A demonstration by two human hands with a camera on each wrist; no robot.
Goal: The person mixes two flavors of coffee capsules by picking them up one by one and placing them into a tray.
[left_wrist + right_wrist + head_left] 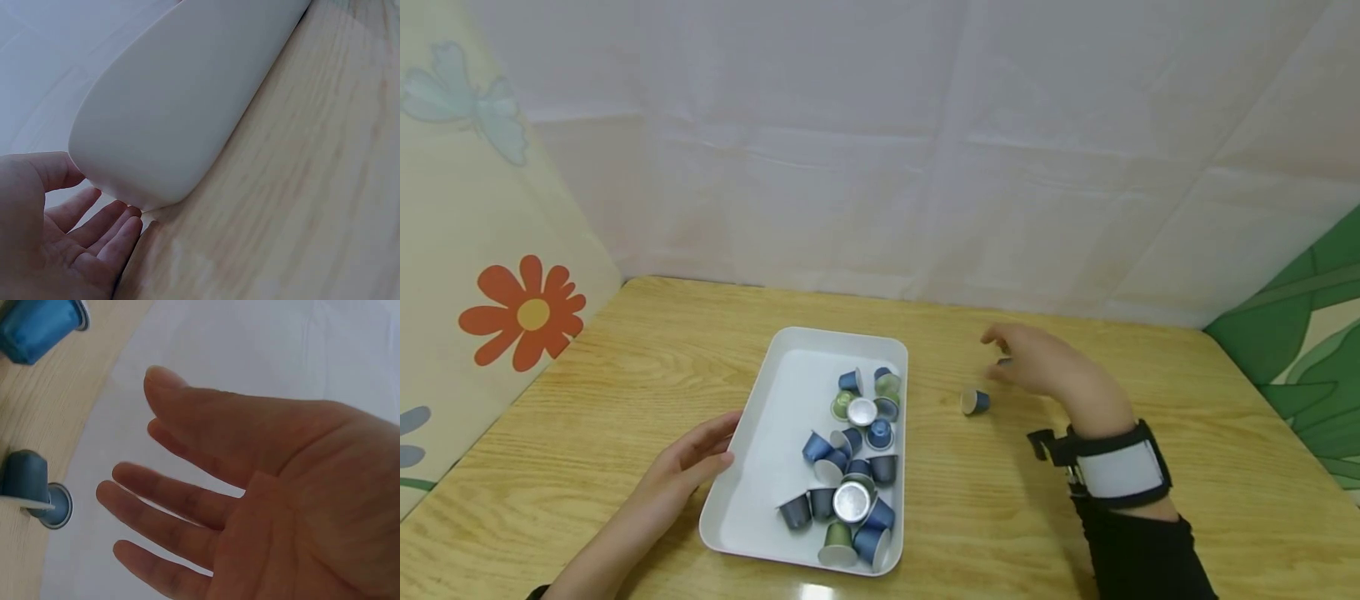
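A white tray (760, 492) lies on the wooden table, with several blue, green and dark grey coffee capsules (838, 542) gathered along its right side. My left hand (700, 450) holds the tray's left edge, thumb at the rim and fingers against the outer wall. To the right of the tray, my right hand (1037, 358) hovers over the table with nothing in it, its fingers apart. A blue capsule (975, 402) lies on its side near that hand, and a dark capsule (1004, 362) is partly hidden by the fingers. The right wrist view shows a bright blue capsule (40, 328) and two darker ones.
A white cloth (925, 167) hangs behind the table (700, 325). Printed panels with a red flower (533, 314) and green leaves (1315, 333) stand at the left and right sides.
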